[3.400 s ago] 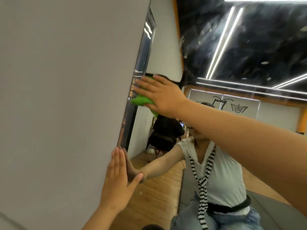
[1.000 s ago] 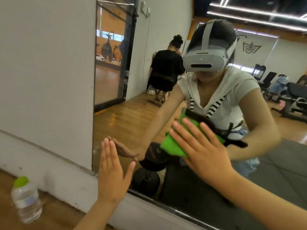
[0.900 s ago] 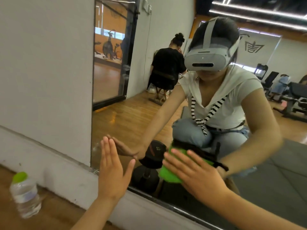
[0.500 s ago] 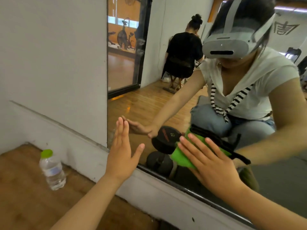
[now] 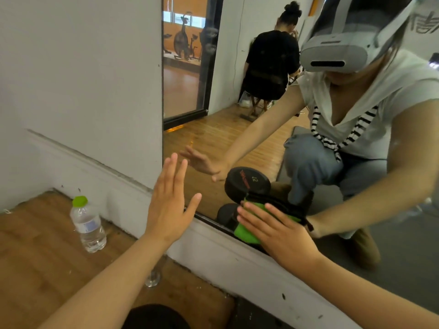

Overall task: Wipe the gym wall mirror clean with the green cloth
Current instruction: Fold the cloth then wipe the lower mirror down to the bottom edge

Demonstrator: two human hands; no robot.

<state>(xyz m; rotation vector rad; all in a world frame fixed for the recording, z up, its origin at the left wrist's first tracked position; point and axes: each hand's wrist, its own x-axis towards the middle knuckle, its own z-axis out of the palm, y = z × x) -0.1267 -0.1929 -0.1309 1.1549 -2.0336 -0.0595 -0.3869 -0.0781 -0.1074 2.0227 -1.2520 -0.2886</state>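
The wall mirror (image 5: 213, 143) fills the right of the view, its bottom edge running just above a white skirting. The green cloth (image 5: 245, 230) lies flat against the glass at that bottom edge. My right hand (image 5: 279, 233) presses the cloth onto the mirror with straight, spread fingers. My left hand (image 5: 169, 203) is held flat and upright at the mirror's lower left corner, fingers straight, palm toward the glass. The mirror reflects me crouching with a headset on.
A clear water bottle (image 5: 87, 225) with a green cap stands on the wooden floor by the white skirting (image 5: 133, 207). A black dumbbell reflection (image 5: 247, 184) shows in the glass. A dark round object (image 5: 154, 317) sits at the bottom edge. A seated person is reflected farther back.
My right hand slid the cloth from high on the mirror down to its bottom edge. The view dropped toward the floor. My left hand stayed flat against the mirror's left edge.
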